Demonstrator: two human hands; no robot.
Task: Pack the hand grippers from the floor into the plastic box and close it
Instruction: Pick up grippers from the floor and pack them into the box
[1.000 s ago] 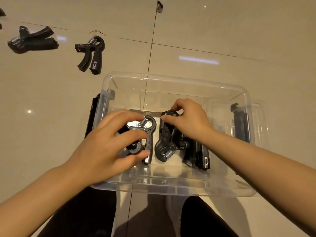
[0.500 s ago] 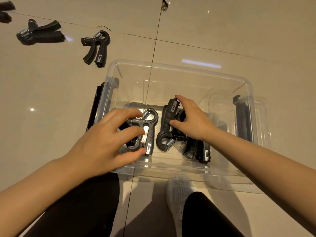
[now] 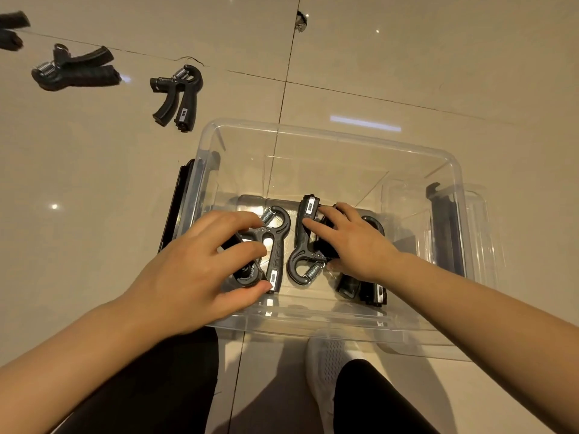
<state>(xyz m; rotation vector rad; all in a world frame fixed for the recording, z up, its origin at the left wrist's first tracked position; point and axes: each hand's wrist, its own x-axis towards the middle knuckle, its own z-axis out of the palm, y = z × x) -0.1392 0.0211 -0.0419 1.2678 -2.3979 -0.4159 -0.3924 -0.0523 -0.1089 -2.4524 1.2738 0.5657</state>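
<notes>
I see several hand grippers on the bottom of the clear plastic box (image 3: 326,133), which stands open on the tiled floor (image 3: 407,57). My left hand (image 3: 194,270) lies over the left gripper (image 3: 275,242), its fingers bent around the handles. My right hand (image 3: 354,242) rests with nearly straight fingers on the middle gripper (image 3: 300,245); a further one (image 3: 372,289) lies beside my wrist. Two more grippers (image 3: 178,92) (image 3: 75,72) wait on the floor, beyond the box to the left. A white shoe (image 3: 326,355) is just before the box.

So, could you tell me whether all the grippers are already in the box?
No, two grippers lie on the floor beyond the box, with another partly visible at the left edge.
</notes>
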